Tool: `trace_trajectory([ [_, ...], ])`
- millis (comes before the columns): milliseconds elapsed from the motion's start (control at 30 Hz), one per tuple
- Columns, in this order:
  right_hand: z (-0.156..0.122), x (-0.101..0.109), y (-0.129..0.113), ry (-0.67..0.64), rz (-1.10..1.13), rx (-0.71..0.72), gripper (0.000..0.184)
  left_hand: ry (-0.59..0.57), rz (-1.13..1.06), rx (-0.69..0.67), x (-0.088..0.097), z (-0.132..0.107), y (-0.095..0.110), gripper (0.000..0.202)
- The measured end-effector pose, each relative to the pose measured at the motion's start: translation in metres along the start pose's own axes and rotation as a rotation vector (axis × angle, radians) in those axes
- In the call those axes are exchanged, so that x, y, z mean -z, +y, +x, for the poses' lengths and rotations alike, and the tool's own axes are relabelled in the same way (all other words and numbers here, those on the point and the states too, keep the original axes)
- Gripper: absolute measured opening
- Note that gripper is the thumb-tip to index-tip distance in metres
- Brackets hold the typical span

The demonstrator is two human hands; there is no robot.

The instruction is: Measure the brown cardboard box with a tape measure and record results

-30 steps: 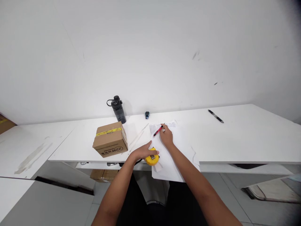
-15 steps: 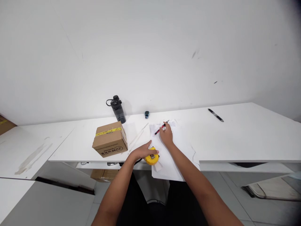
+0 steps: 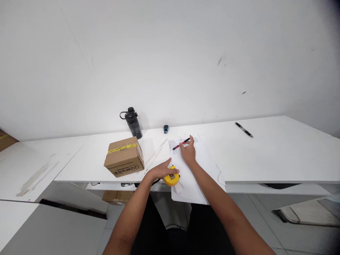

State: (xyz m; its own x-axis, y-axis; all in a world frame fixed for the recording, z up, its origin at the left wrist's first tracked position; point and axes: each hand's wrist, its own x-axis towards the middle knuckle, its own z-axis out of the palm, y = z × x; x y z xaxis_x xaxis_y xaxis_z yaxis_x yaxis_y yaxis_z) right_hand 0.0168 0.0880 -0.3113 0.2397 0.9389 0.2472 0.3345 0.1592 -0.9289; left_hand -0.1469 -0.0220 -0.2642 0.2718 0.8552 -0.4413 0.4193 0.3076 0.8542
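Against the pale wall runs a white bench (smudged toward its left end), papers overhanging its front edge. There the left hand curls round a yellow tape measure; farther back, the right hand pinches a red-and-black pen over the papers.

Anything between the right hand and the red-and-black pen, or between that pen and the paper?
Nothing visible. The right hand holds the red-and-black pen over the paper. The left hand grips the yellow tape measure nearer the person, out of that gap. Whether the pen touches the paper, I can't tell.
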Motion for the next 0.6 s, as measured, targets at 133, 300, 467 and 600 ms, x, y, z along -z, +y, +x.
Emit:
trace_trajectory([
  [133, -0.001, 0.001, -0.001, 0.033, 0.012, -0.005, 0.062, 0.012, -0.002, -0.012, 0.001, 0.000, 0.000, 0.114],
  [300, 0.000, 0.003, 0.000, 0.056, 0.084, -0.074, 0.049, 0.003, 0.002, -0.007, 0.000, 0.000, -0.001, 0.114],
  [467, 0.006, 0.002, -0.001, 0.088, 0.157, -0.180, 0.041, 0.104, 0.002, -0.094, -0.003, -0.007, -0.004, 0.105],
  [600, 0.013, 0.004, -0.007, 0.014, 0.135, -0.221, 0.026, 0.220, -0.158, -0.209, -0.011, -0.018, -0.014, 0.091],
])
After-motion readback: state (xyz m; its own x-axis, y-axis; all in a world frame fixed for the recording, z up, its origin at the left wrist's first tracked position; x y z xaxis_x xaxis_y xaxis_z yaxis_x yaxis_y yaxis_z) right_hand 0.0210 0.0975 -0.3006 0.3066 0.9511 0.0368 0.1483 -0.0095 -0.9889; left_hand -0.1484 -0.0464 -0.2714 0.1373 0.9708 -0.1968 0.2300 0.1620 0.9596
